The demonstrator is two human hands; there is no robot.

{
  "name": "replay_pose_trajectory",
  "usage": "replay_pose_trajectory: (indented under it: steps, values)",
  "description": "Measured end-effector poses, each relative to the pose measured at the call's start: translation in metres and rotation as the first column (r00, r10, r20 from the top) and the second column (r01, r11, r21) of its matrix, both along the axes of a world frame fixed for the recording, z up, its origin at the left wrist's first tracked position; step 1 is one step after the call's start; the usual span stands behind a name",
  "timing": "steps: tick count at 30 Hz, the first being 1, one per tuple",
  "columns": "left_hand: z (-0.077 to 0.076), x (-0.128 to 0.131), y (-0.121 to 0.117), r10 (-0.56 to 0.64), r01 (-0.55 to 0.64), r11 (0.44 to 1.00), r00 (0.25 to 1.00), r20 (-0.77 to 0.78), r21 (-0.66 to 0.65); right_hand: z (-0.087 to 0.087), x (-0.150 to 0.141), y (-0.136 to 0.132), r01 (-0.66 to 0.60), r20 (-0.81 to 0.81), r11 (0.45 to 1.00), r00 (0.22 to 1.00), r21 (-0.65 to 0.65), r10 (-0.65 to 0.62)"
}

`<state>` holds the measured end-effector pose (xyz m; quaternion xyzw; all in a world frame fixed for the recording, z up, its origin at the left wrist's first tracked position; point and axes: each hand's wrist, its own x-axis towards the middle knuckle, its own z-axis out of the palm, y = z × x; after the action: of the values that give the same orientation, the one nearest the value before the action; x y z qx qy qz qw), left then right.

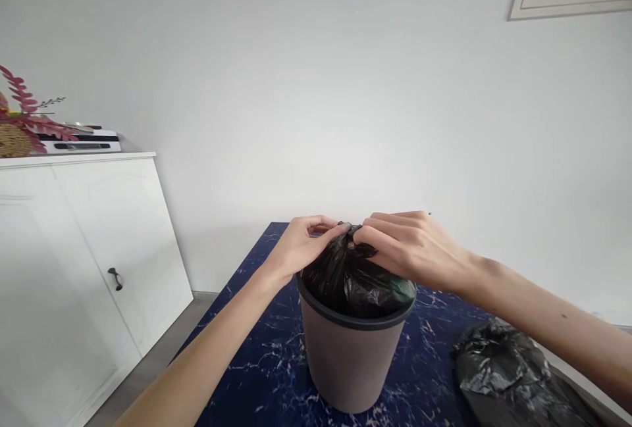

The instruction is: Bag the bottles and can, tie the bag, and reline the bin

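Note:
A black plastic bag fills the mouth of a brownish trash can with a dark rim. Its top is gathered into a twisted neck above the rim. My left hand pinches this neck from the left, thumb and fingers closed on the plastic. From the right, my right hand grips the same neck with curled fingers; its fingertips are partly hidden. Something greenish shows through the bag near the right side of the rim.
The can stands on a dark blue marbled table. Another crumpled black plastic bag lies at the table's right. On the left is a white cabinet with a basket, reddish leaves and a white box on top. A pale wall rises behind.

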<state>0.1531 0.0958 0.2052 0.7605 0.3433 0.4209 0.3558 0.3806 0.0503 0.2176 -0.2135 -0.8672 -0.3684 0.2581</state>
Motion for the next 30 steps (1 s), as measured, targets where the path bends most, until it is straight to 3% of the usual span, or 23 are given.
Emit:
replay_pose_trajectory:
  steps: [7,11,15,17,19,22,30]
  values:
    - [-0.003,-0.011,0.006,0.221,-0.169,0.948,0.960,-0.174,0.268,-0.002,0.008,-0.013,-0.042,-0.062,0.978,0.998,-0.203,0.030]
    - [-0.003,-0.019,0.012,0.311,-0.246,0.924,0.929,-0.203,0.293,-0.007,0.009,-0.030,-0.032,-0.087,0.948,0.996,-0.316,0.005]
    - [-0.002,-0.027,0.015,0.326,-0.265,0.926,0.920,-0.217,0.268,-0.010,0.007,-0.049,-0.018,-0.126,0.937,0.992,-0.348,-0.028]
    - [0.001,-0.028,0.012,0.256,-0.223,0.959,0.947,-0.193,0.175,-0.010,0.005,-0.055,-0.008,-0.128,0.934,0.991,-0.357,-0.041]
    - [0.004,-0.025,0.007,0.088,-0.087,0.996,0.991,-0.096,0.015,-0.010,0.003,-0.059,-0.005,-0.135,0.936,0.990,-0.352,-0.045]
    - [0.008,-0.017,0.001,-0.126,0.137,0.980,0.988,0.085,-0.145,-0.010,0.001,-0.059,0.002,-0.164,0.943,0.985,-0.334,-0.060]
    - [0.009,-0.008,-0.004,-0.188,0.206,0.971,0.972,0.140,-0.125,-0.011,-0.004,-0.058,-0.026,-0.222,0.943,0.974,-0.332,-0.051]
